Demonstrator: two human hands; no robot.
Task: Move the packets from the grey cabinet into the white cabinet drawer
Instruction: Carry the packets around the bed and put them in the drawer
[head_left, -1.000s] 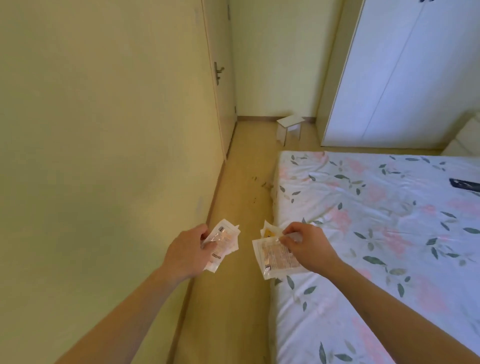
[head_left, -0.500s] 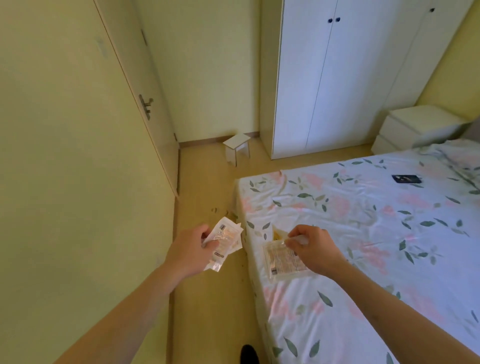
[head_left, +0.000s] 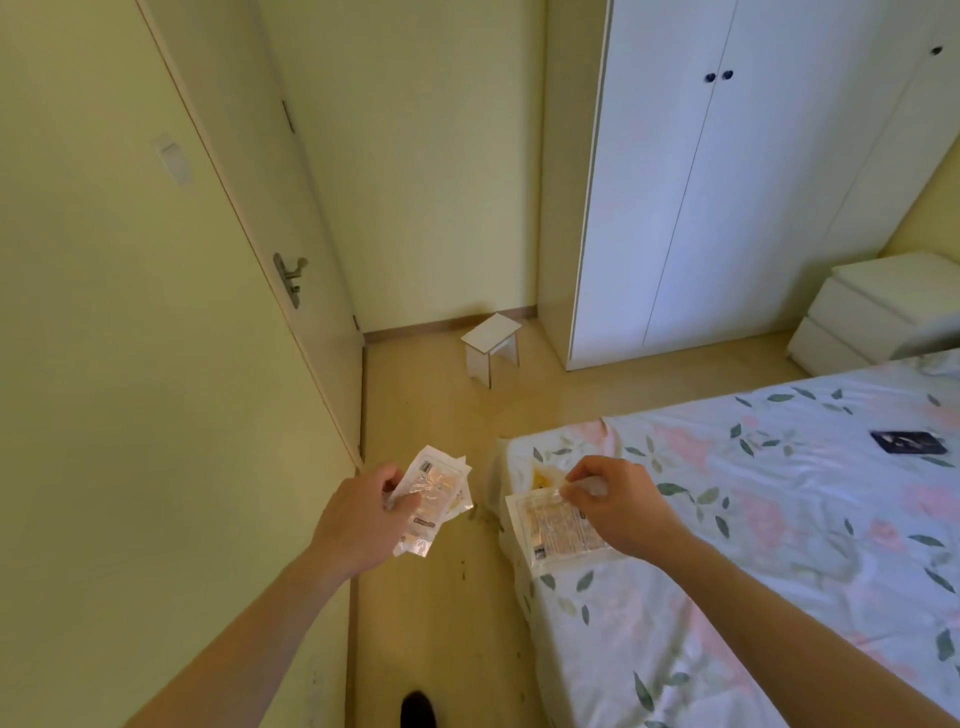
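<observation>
Shoe (head_left: 417, 707): we count one dark toe, bottom edge, on the floor.
Left hand (head_left: 358, 525): we see it gripping packets (head_left: 432, 491), thumb on top; at least two overlapped, exact count unclear.
Right hand (head_left: 615, 503): pinching clear packet (head_left: 557, 525) over the bed (head_left: 769, 519) corner; one yellow packet (head_left: 542, 476) behind it.
Bed top: one dark flat item (head_left: 906, 442).
Far floor: one white stool (head_left: 492, 345).
Far: one door (head_left: 270, 249) left, one white wardrobe (head_left: 727, 182), one white drawer cabinet (head_left: 878, 312) with two drawer fronts we count.
</observation>
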